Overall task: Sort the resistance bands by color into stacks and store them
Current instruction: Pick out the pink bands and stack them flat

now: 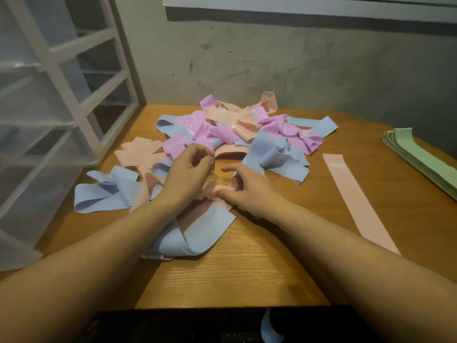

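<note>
Our left hand [188, 169] and right hand [243, 186] both pinch a peach band [217, 194] at the near edge of the tangled pile [235, 129] on the wooden surface [247, 268]. It looks light, limp, rubbery-smooth; we judge a flat edge grip best.

A wooden table [259, 268] with visible grain and a smooth, slightly satin orange-brown finish. On it lie thin, flexible rubbery bands with a matt to faintly sheeny surface: a tangled pile [235, 129] in blue, pink-purple and peach, one flat pale pink band [358, 201], and a green stack [425, 157]. The wall [296, 70] behind is rough, blotchy grey plaster. At left, translucent frosted plastic drawers [37, 144] sit beside a white, smooth painted frame [103, 95].
</note>
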